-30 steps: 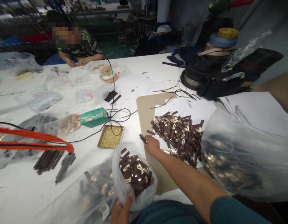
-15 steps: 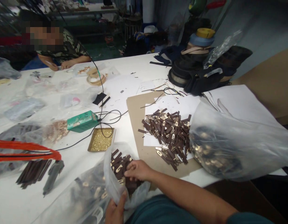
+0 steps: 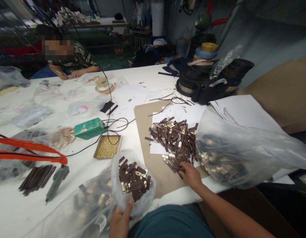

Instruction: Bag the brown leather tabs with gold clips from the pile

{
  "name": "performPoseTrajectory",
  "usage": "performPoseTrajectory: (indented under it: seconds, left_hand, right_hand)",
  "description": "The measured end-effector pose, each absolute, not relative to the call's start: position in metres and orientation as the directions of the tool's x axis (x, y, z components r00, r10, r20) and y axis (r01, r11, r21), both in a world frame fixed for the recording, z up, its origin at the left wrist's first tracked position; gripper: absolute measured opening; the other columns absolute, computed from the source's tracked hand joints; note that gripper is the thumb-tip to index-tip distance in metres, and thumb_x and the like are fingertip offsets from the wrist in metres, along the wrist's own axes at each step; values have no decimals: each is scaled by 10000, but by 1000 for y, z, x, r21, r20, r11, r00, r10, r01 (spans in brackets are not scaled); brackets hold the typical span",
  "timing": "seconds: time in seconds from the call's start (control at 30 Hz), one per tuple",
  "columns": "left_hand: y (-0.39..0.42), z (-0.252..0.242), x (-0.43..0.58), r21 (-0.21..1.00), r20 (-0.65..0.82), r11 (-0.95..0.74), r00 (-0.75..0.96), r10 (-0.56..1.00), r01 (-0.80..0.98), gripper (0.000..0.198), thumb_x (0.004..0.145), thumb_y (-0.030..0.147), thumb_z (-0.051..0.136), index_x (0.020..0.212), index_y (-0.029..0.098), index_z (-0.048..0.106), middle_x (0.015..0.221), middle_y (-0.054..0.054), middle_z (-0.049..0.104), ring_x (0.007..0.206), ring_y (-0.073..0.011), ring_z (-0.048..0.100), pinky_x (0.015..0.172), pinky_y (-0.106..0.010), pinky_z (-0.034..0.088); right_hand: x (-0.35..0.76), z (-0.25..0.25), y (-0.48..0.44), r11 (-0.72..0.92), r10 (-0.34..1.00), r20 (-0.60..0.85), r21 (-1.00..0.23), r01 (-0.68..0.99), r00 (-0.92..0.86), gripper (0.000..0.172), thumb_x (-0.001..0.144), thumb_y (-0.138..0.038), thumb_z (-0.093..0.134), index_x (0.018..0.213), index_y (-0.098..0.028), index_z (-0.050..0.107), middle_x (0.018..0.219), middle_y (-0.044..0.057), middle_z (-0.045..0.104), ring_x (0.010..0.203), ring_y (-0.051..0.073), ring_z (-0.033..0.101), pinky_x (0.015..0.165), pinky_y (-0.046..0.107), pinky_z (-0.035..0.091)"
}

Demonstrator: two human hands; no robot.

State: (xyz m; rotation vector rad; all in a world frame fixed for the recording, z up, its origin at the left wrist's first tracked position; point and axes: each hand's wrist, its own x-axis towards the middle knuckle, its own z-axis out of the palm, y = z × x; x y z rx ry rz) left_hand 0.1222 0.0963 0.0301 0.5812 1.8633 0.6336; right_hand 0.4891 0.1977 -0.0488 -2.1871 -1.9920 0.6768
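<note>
My left hand (image 3: pixel 121 218) grips the rim of a clear plastic bag (image 3: pixel 115 178) at the lower middle. Inside the bag's open mouth lie brown strips with gold metal pieces (image 3: pixel 134 180). My right hand (image 3: pixel 190 173) is at the lower edge of a loose pile of similar brown strips (image 3: pixel 176 135), its fingers closed around or against strips there; which ones is hard to see. The pile rests on white paper over a brown sheet (image 3: pixel 141 122).
A second filled plastic bag (image 3: pixel 222 155) lies right of the pile. Left are a gold-filled tray (image 3: pixel 119 147), a green box (image 3: pixel 89 128) with black cables, and a grey tool (image 3: pixel 57 181). Across the table sits a person (image 3: pixel 78 59).
My right hand has moved from the bag's mouth rightwards to the pile. The bag's contents now show more fully. My left hand still holds the bag.
</note>
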Motion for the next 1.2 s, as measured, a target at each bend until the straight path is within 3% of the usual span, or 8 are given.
performPoseTrajectory:
  seconds: [0.23,0.33,0.47,0.53,0.6,0.77,0.87,1.2]
  left_hand:
    - [92,32,121,675,-668,732,-343,660,93,689,758,686,638,1137,113,689,1128,-127,743,1004,-306,718,744,-365,633]
    - [88,32,121,677,-665,731,-352,659,90,710,762,690,626,1170,113,692,1134,-126,742,1000,-305,716,738,-362,626]
    - [88,34,125,671,-659,735,-373,653,102,772,756,711,627,1240,111,681,1103,-112,743,947,-283,717,776,-371,621]
    - [91,38,126,680,-647,724,-373,666,114,781,752,716,630,1240,109,685,1130,-116,741,986,-292,715,762,-363,620]
    - [92,42,126,677,-647,727,-380,661,112,797,723,724,647,1212,98,697,1134,-124,744,1008,-308,713,747,-362,623]
    - [88,46,125,683,-655,726,-371,659,84,756,686,700,683,1146,101,723,1121,-120,752,1000,-310,716,727,-353,625]
    - [86,42,127,682,-639,724,-399,657,101,743,741,707,643,1154,93,708,1068,-116,754,895,-272,717,728,-348,608]
    - [93,34,118,661,-673,740,-340,657,124,773,736,724,655,1180,94,704,1010,-108,756,960,-313,720,781,-388,610]
  right_hand:
    - [493,-55,193,-286,953,-218,-434,855,208,249,936,-267,572,1118,-254,741,1022,10,714,898,168,661,771,242,419]
    - [474,-44,196,-361,933,-239,-601,713,271,259,926,-293,575,1112,-241,746,1002,9,719,881,163,669,762,236,446]
    - [396,-17,196,-334,918,-392,-841,425,-56,255,886,-237,582,1061,-177,758,882,19,709,777,143,659,711,214,472]
    - [360,-4,199,-251,893,-332,-928,276,-303,294,870,-253,639,1128,-188,765,952,20,719,840,143,672,747,205,496]
    - [347,3,205,-161,910,-252,-947,280,-330,324,864,-282,696,1172,-199,757,1031,25,714,897,145,670,804,212,507]
    - [417,-15,218,-112,986,-163,-583,805,20,339,867,-230,721,1204,-192,729,1214,80,663,1177,237,597,1041,318,454]
    - [460,-32,214,-140,971,-232,-393,909,49,368,877,-240,733,1242,-203,703,1239,77,656,1192,247,595,1030,318,446]
    - [464,-37,209,-416,846,-496,-383,825,196,131,911,-327,661,991,-245,724,988,-12,707,948,179,664,729,249,366]
